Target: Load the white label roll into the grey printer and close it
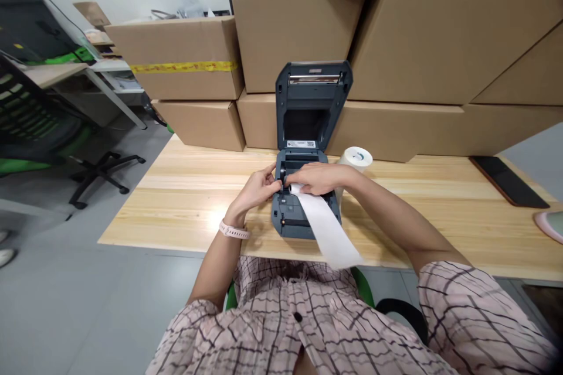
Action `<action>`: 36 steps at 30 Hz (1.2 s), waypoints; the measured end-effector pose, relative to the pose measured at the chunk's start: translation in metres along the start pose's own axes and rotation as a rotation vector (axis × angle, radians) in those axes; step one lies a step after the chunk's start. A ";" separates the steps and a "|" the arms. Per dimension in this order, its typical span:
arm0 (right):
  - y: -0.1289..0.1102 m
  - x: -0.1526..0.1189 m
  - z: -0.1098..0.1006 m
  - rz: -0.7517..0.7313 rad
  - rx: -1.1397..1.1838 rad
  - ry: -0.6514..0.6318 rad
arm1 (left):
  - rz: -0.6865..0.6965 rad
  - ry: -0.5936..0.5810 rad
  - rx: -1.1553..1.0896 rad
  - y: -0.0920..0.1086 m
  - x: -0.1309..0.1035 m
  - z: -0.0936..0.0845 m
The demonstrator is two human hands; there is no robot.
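A dark grey label printer (278, 220) stands on the wooden table with its lid (313, 94) raised. My right hand (317, 178) reaches into the printer, its fingers closed on a white paper roll. From that roll a white paper strip (329, 234) hangs over the printer's front and past the table edge. At the printer's left side is my left hand (259, 187), thumb and fingers closed at its edge; what they pinch, if anything, is hidden. Another white roll (357, 158) stands upright just right of the printer, partly behind my right forearm.
Cardboard boxes (299, 29) are stacked along the back of the wooden table (158, 199). A dark phone-like slab (508, 181) lies at the right, near a pink-rimmed object (549, 225). An office chair (101, 170) stands on the floor at the left.
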State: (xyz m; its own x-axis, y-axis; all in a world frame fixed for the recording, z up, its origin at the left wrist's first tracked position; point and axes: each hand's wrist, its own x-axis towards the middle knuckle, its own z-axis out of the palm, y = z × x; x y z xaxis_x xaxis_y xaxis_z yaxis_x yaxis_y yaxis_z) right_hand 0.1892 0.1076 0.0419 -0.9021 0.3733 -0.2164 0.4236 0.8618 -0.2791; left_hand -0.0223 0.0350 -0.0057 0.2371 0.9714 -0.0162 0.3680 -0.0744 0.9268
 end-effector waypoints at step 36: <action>0.134 -0.128 0.048 0.490 0.879 0.468 | -0.022 0.042 -0.118 0.002 -0.001 0.004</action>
State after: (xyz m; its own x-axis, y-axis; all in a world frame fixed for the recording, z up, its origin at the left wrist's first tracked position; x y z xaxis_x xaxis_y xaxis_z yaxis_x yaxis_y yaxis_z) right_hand 0.3649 0.1588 -0.0128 -0.4841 0.8598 -0.1623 0.4867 0.1104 -0.8666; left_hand -0.0179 0.0331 -0.0056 0.1913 0.9813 -0.0230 0.2636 -0.0288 0.9642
